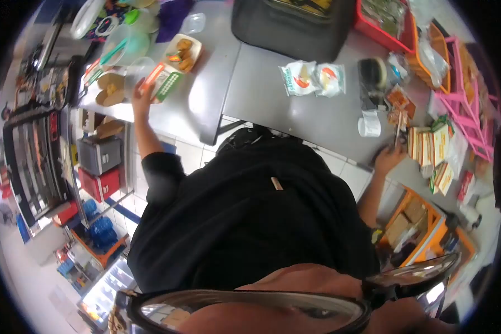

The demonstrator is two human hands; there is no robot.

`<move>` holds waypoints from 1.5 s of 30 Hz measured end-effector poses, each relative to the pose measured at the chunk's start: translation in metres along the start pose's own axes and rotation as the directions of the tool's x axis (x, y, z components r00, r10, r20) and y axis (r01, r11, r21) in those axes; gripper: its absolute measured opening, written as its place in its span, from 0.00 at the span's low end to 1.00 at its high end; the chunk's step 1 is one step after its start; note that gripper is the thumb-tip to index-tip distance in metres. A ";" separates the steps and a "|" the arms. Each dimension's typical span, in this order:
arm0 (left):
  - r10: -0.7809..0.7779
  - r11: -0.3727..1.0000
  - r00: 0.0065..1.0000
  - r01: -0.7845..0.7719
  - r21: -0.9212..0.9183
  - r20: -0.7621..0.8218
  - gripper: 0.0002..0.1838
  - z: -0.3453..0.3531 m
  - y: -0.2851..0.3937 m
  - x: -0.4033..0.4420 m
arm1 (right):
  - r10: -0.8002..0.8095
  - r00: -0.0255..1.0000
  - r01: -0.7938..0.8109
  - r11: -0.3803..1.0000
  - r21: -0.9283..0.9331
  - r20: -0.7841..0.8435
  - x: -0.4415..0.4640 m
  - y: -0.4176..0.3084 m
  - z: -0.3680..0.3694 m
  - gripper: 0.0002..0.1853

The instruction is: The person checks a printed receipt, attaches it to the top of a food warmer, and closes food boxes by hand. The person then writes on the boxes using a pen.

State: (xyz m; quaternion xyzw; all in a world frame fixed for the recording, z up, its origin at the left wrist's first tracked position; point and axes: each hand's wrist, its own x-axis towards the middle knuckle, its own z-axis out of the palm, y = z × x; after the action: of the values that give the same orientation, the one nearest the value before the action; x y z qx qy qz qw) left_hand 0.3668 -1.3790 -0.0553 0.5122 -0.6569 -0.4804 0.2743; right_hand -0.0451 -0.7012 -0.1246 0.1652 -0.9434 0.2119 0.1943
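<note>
On the left part of the steel table, my left hand point(142, 96) is closed at the edge of an open paper food box point(167, 82) with a green and orange printed flap. Browned pieces of food point(185, 49) lie in its white tray part. Far to the right, my right hand point(389, 159) is closed around a slim metal tool point(398, 127), perhaps tongs; its exact kind is too small to tell. Beside that hand stand stacks of folded printed cartons point(428, 146). A white cup or roll point(369, 124) lies a little to its left.
Two white and green packets point(314, 78) lie mid-table. Behind them sits a large black tray point(289, 34). Red point(385, 25) and orange point(435, 58) baskets line the right back. A brown open carton point(110, 90) and a clear tub point(125, 44) stand at left.
</note>
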 end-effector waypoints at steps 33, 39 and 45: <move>-0.137 0.990 0.664 0.117 0.079 0.735 0.29 0.139 0.120 -0.249 | -0.875 0.416 -0.351 0.098 0.931 0.249 -0.035 -0.266 -0.032 0.10; 0.363 0.885 0.424 -0.436 -0.164 0.830 0.38 0.194 0.135 -0.239 | -0.803 0.492 -0.395 0.137 0.908 0.335 -0.032 -0.258 -0.037 0.07; 0.424 0.888 0.330 -0.333 -0.317 0.843 0.14 0.235 0.114 -0.239 | -0.427 0.770 -0.500 0.056 0.864 0.474 -0.042 -0.254 -0.030 0.12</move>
State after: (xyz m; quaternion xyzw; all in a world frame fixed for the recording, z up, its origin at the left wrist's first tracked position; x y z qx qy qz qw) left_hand 0.1976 -1.0714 -0.0112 -0.0020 -0.7787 -0.6273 0.0089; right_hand 0.1003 -0.8952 -0.0326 0.2844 -0.5319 0.7336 -0.3129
